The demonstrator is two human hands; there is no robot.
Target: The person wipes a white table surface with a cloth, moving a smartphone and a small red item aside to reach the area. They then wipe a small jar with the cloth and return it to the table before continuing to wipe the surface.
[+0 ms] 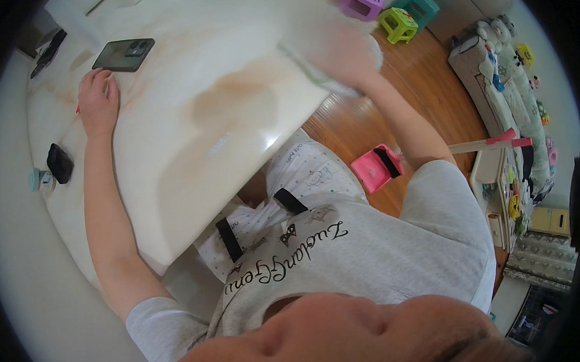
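Observation:
My right hand point(344, 52), blurred by motion, is on a white cloth point(318, 80) with a green edge at the table's right rim. The fingers are too smeared to make out singly. My left hand point(99, 97) rests on the pale marble-patterned table point(151, 141), fingers slightly bent and thumb apart. Its fingertips are at the lower edge of a dark smartphone point(123, 55) lying with its camera side up. A small red bit point(77, 109) peeks out beside the left hand; the rest of it is hidden.
Left of my forearm stand a black case-like object point(59, 163) and a small jar with a teal lid point(41, 180). A dark object point(49, 54) lies at the far left edge. Plastic stools point(398, 24) and a pink dustpan point(377, 168) are on the wooden floor.

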